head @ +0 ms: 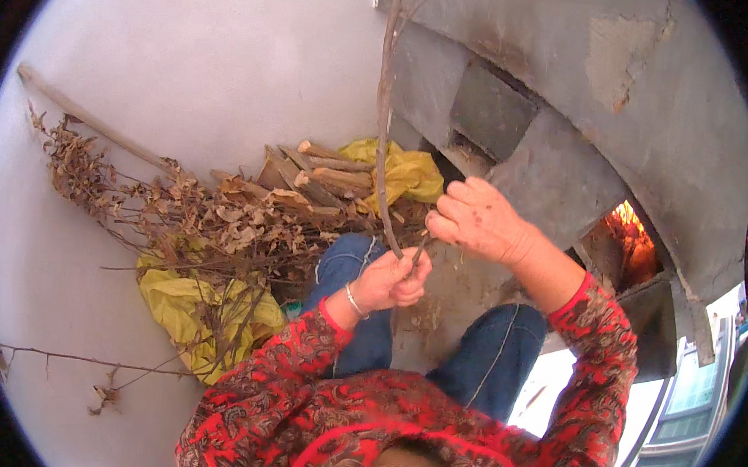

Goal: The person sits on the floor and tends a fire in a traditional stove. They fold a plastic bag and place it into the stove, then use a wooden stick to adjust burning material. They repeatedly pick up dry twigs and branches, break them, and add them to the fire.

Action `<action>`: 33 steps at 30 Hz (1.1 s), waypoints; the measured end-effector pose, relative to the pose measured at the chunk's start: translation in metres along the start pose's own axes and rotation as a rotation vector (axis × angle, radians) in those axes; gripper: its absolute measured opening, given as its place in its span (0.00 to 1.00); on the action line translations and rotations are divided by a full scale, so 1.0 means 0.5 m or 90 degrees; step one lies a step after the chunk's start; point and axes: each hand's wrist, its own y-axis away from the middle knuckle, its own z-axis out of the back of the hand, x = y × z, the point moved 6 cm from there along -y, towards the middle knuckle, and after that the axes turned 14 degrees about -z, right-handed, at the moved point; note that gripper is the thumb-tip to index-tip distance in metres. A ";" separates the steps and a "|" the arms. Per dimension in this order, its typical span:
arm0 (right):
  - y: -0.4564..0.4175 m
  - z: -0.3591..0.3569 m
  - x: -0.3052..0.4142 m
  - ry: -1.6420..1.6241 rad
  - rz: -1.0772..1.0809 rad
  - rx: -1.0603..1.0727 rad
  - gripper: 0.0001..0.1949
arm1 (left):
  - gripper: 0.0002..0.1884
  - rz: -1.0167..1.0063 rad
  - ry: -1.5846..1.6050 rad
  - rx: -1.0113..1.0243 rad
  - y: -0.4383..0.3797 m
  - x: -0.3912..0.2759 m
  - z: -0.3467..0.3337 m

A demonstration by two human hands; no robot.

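My left hand, with a bangle at the wrist, grips the lower end of a long thin branch that rises past the top of the view. A short, thin twig stands out of the same fist, up towards my right hand. That right hand is curled, knuckles up, just above and to the right; its fingertips are hidden, so whether it pinches the twig's tip is not clear. Both hands are over the gap between my knees.
Fire glows in a square opening of the grey masonry stove at right. Split firewood, dry leafy brushwood and yellow woven sacks lie along the pale wall. A thick stick leans at the far left.
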 end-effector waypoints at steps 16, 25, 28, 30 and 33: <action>-0.019 0.189 -0.131 -0.191 -0.521 -0.375 0.08 | 0.12 -0.147 -0.658 -0.180 -0.002 0.025 0.091; -0.085 0.190 -0.065 0.275 0.054 -0.046 0.09 | 0.14 -0.171 -0.879 -0.307 -0.007 0.005 0.075; -0.096 0.194 -0.069 0.364 0.138 0.039 0.10 | 0.11 -0.168 -0.882 -0.306 -0.013 0.000 0.081; -0.099 0.191 -0.072 0.378 0.212 0.023 0.09 | 0.11 -0.148 -0.861 -0.316 -0.011 0.005 0.098; -0.097 0.184 -0.088 0.322 0.155 0.029 0.09 | 0.11 -0.170 -0.878 -0.310 -0.012 0.003 0.095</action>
